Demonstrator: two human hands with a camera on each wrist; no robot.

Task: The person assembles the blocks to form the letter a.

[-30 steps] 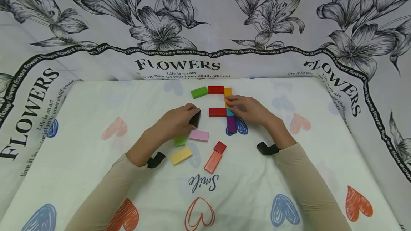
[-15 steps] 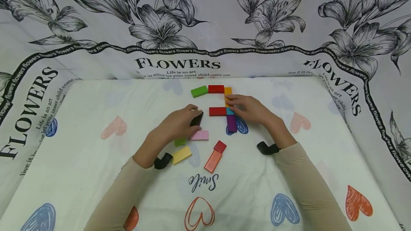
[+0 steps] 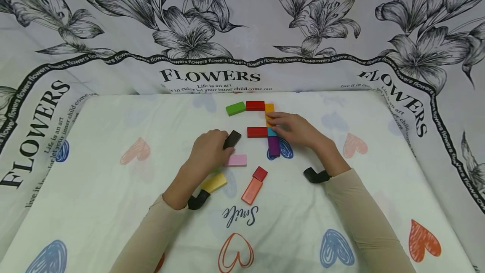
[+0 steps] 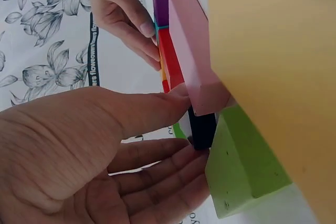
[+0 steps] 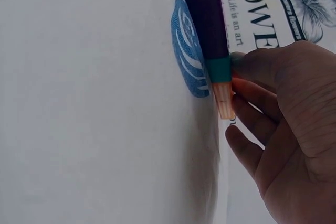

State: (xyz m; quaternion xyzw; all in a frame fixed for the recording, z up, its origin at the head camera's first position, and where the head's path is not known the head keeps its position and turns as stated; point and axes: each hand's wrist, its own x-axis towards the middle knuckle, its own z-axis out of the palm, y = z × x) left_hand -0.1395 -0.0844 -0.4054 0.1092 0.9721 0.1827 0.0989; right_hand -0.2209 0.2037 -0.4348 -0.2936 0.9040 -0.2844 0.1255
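Observation:
My left hand point(image 3: 209, 150) pinches a black block point(image 3: 233, 139) between thumb and fingers, tilted beside the pink block point(image 3: 237, 160). In the left wrist view the thumb is right at the pink block's end, and the light green block point(image 4: 247, 166) stands near the fingertips. My right hand point(image 3: 293, 129) rests its fingertips along the side of the orange block point(image 3: 269, 109) and the teal block point(image 3: 271, 132). A purple block point(image 3: 273, 146) continues that row toward me. Red blocks extend left from it: an upper one point(image 3: 255, 105) and a lower one point(image 3: 257, 132).
A green block point(image 3: 235, 108) lies at the upper red block's left end. Nearer me are a yellow block point(image 3: 214, 183), a salmon block point(image 3: 251, 191) and a small red block point(image 3: 259, 174). A white cloth point(image 3: 291, 222) with printed hearts covers the table.
My left hand has shifted slightly right and toward me, and the black block has turned to a steeper slant with more of it showing. The right hand stays in place.

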